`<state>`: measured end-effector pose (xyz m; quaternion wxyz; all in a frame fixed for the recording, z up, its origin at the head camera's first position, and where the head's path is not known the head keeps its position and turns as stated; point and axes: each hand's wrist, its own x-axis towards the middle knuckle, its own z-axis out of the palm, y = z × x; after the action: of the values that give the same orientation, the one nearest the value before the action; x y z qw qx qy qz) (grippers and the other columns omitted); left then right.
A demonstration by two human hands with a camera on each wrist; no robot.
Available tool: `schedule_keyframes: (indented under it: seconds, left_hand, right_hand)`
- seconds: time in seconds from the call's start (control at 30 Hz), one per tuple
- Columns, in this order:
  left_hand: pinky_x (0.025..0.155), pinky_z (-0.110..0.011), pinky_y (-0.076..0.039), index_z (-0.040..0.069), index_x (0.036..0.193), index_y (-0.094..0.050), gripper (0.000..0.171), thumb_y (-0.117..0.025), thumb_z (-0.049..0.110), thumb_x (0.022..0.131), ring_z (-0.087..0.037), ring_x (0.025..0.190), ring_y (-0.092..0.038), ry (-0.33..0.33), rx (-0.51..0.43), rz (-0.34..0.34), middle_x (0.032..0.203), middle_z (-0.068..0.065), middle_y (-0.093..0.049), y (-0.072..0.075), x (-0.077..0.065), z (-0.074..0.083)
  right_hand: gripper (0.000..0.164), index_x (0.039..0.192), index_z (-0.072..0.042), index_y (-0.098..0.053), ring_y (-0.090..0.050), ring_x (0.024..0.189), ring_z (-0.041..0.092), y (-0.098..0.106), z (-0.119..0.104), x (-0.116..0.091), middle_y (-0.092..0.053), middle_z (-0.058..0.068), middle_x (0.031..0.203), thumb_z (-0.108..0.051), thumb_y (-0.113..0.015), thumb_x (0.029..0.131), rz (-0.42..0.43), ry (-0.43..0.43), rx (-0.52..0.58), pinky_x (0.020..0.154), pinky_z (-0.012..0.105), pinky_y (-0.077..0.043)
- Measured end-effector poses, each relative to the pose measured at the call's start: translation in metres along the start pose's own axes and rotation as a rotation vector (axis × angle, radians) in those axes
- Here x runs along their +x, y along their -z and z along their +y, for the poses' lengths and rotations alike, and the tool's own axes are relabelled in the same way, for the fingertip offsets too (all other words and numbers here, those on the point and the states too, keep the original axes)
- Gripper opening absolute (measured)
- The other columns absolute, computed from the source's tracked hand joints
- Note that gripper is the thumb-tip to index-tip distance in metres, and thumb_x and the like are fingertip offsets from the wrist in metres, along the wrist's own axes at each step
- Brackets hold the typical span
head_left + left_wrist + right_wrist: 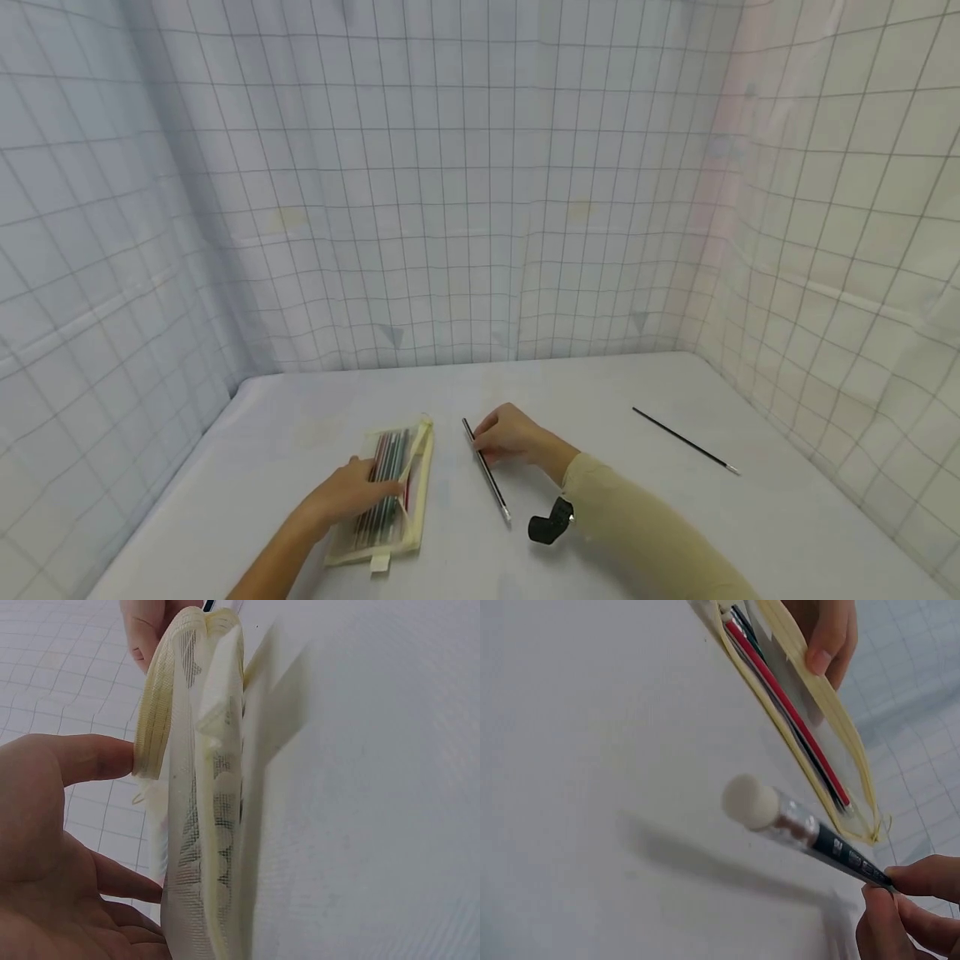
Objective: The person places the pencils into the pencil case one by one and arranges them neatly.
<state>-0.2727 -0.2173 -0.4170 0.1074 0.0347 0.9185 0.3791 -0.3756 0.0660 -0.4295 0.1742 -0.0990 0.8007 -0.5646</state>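
Note:
A translucent mesh pencil case (420, 508) with a pale yellow zip edge lies at the left, its side gaping. Several pencils (386, 458) show inside, and a red pencil (787, 705) lies along the opening. My left hand (352, 493) grips the case's upper layer, the thumb at the zip edge (154, 712) and the fingers against the mesh. To the right of the case, my right hand (510, 435) pinches a black pencil (491, 483) between thumb and fingers. Its white eraser (750, 802) points towards the wrist camera.
Another black pencil (682, 437) lies slanted on the white-covered table (585, 400) at the right. Grid-patterned white curtains (450, 167) hang behind and at both sides. A small black device (551, 521) sits at my right wrist, beside the beige sleeve (645, 533).

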Motion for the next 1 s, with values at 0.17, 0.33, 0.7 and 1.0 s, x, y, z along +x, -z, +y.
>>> schedule_keyframes:
  seconds: [0.17,0.33,0.7,1.0]
  left_hand:
    - [0.105,-0.073,-0.035,-0.019,0.144,-0.043,0.088,-0.072,0.046,0.092,-0.065,0.136,-0.034,0.001,0.017,0.002,0.149,-0.05,-0.027,0.0,-0.005,0.007]
    - [0.106,-0.073,-0.033,-0.02,0.145,-0.041,0.092,-0.072,0.048,0.091,-0.065,0.137,-0.032,0.011,0.042,0.008,0.15,-0.05,-0.025,0.001,-0.005,0.008]
    - [0.103,-0.073,-0.036,-0.018,0.144,-0.044,0.089,-0.071,0.048,0.091,-0.064,0.136,-0.034,0.004,0.051,0.0,0.15,-0.052,-0.024,0.0,-0.003,0.006]
    - [0.108,-0.077,-0.025,-0.021,0.147,-0.037,0.096,-0.07,0.05,0.092,-0.066,0.142,-0.017,0.003,0.05,-0.024,0.152,-0.052,-0.016,0.0,-0.006,0.009]
  right_hand:
    - [0.01,0.093,0.003,-0.073,-0.063,0.063,0.013,-0.019,-0.009,0.0,-0.07,0.011,0.081,0.004,-0.079,0.085,-0.027,-0.004,0.004,0.058,0.024,-0.057]
    - [0.012,0.09,0.002,-0.072,-0.062,0.063,0.013,-0.038,-0.019,0.004,-0.069,0.01,0.078,0.006,-0.08,0.083,-0.037,-0.014,0.012,0.056,0.024,-0.056]
    - [0.009,0.091,0.005,-0.075,-0.064,0.062,0.012,-0.078,-0.027,0.015,-0.071,0.009,0.08,0.007,-0.08,0.083,0.014,0.003,0.084,0.051,0.02,-0.052]
    - [0.014,0.072,-0.002,-0.075,-0.066,0.054,0.013,-0.099,-0.029,0.018,-0.068,0.003,0.063,-0.001,-0.083,0.083,0.182,0.061,-0.146,0.052,0.025,-0.054]
